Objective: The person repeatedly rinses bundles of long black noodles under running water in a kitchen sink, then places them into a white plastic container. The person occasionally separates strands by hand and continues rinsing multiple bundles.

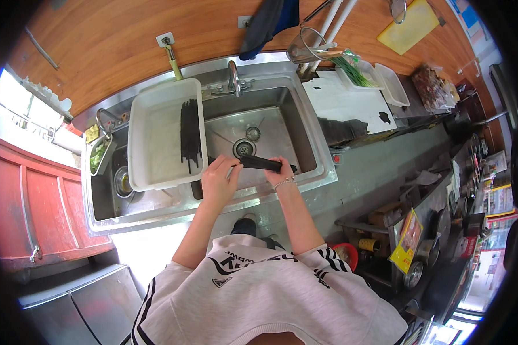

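Grips some black sticks point(259, 163) in the right hand point(280, 167), partly covering them. Has the left hand point(218, 178) at their other end, too hidden to judge whether gripping.

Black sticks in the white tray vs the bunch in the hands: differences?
Pose: tray pile lies front-to-back in white tray; held bunch runs roughly sideways.
Support: tray pile rests in the tray; left hand and right hand hold held bunch.
Size: tray pile looks wider than held bunch.
Shared: both black, thin, sticklike.

Black sticks point(260, 163), apparently, in right hand point(279, 167)
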